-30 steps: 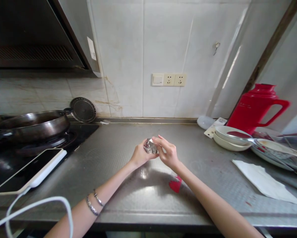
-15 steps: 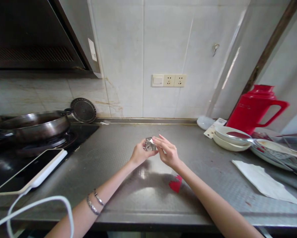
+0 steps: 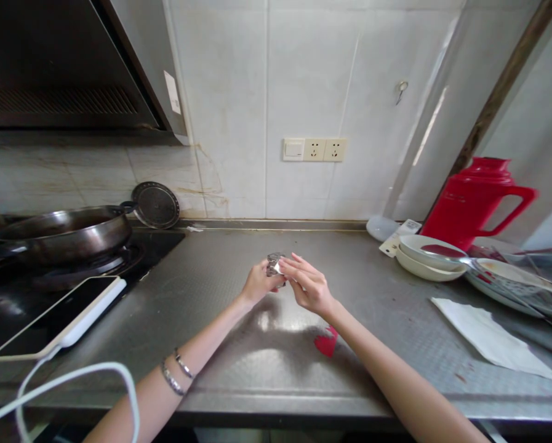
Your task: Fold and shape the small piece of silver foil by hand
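A small crumpled silver foil wrapper (image 3: 274, 264) is held above the steel counter (image 3: 220, 320) between both hands. My left hand (image 3: 258, 284) grips it from below and behind, fingers curled. My right hand (image 3: 309, 285) pinches its right side with thumb and forefinger, the other fingers stretched out. A small red scrap (image 3: 325, 342) lies on the counter just under my right wrist.
A phone on a white power bank (image 3: 58, 317) with a white cable lies at the left on the stove, beside a dark pan (image 3: 63, 231). At the right stand a red jug (image 3: 476, 200), stacked bowls (image 3: 426, 255), plates and a white napkin (image 3: 488, 338).
Both hands have drifted slightly left with the foil wrapper, which is turned a little and more covered by my fingers.
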Tool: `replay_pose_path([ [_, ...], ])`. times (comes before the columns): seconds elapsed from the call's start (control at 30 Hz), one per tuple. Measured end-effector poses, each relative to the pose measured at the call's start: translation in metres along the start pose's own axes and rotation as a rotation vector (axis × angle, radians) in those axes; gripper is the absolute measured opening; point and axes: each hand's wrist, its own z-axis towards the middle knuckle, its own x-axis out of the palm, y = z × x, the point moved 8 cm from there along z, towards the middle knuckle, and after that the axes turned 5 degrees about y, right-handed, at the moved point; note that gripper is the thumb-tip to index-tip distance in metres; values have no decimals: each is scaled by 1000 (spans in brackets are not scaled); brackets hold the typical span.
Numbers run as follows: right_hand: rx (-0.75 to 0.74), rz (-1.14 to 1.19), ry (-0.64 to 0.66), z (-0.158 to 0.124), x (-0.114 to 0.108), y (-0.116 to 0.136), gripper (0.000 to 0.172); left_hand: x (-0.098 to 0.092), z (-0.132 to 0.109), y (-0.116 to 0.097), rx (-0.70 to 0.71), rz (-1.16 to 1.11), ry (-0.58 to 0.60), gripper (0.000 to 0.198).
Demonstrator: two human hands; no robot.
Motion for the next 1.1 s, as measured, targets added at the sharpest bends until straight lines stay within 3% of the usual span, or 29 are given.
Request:
replay_pose_path([
  [0.27, 52, -7, -78, 0, -6, -6, 36, 2, 2, 6, 19, 19, 45, 55],
  [0.43, -120, -44, 128, 8, 10, 23, 39, -5, 5, -4, 218, 288, -18, 40],
  [0.53, -127, -76, 183, 11, 10, 22, 39, -5, 3, -7, 285, 399, -53, 37],
  [0.7, -82, -152, 132, 11, 1, 10, 40, -4, -1, -9, 276, 507, -101, 44],
  [0.93, -165, -88, 207, 12, 11, 27, 38, -3, -3, -13, 299, 488, -61, 38],
  [1.1, -65, -88, 125, 10, 4, 10, 38, 1, -4, -14, 285, 511, -77, 43],
])
